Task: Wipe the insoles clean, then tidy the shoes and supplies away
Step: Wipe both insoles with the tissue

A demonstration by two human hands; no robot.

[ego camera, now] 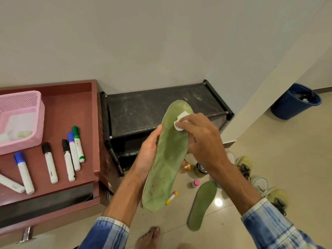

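Your left hand [150, 151] grips the green insole [167, 159] along its left edge, held above the floor; your right hand [199, 139] pinches a white pad [179, 123] against its toe end.

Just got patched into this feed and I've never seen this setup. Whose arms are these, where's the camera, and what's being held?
No machine here: these are a person's bare hands, seen in one wide-angle picture from a camera worn on their head, looking down. The left hand holds a green insole; the right hand presses a white pad against its top end. A second insole, small jars and shoes are on the floor. At left, a red desk carries markers and a pink basket.
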